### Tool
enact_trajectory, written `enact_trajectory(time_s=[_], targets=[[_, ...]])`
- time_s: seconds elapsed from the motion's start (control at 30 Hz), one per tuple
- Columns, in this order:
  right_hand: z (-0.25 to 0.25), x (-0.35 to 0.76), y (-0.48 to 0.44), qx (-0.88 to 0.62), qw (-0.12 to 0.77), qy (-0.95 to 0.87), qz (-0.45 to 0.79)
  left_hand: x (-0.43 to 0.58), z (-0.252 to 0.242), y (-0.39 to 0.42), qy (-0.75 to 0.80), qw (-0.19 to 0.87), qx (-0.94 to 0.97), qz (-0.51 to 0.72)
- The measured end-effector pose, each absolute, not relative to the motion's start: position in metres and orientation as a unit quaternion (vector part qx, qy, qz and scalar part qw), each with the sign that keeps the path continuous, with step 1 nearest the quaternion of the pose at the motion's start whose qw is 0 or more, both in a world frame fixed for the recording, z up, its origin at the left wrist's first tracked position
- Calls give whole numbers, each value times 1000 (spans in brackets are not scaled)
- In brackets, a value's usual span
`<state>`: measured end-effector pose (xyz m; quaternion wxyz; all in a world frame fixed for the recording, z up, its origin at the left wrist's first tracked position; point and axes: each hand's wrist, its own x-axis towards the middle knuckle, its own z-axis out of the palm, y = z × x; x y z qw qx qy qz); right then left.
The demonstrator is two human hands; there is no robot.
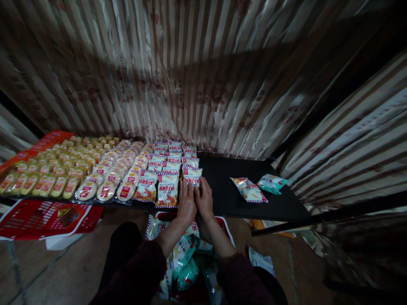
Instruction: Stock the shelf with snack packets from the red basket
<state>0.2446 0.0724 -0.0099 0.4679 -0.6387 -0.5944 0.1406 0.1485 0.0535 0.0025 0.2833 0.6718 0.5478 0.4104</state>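
Note:
Both my hands reach to the front of the black shelf [219,182], at the right end of the rows of packs. My left hand [187,202] lies with fingers stretched out over the lower left part of a white snack bag [191,173] with red and blue lettering. Beside it, my right hand [205,200] touches the same bag's lower right side, fingers also extended. The hands cover the bag's lower part. Left of them stands a similar snack bag [168,188], the front one of several in rows. Below my forearms, a red basket [229,233] holds several green and white bags [187,274].
Wrapped round cakes [106,190] and yellow packaged cakes [47,185] fill the shelf's left. A white-orange bag [249,189] and a green bag [272,183] lie to the right. Another red basket [41,218] is below left. Striped sheeting [178,84] hangs behind; a bag [261,259] lies at lower right.

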Motion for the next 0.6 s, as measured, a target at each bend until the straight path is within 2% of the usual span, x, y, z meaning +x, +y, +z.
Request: enact_trajectory(time_s=[0.3,0.6], targets=[[-16,237,79,-634,467,-592,169,146,-16,62,531,296,690,394],[-6,240,85,-653,476,-547,219,144,-17,65,536,231,734,346]])
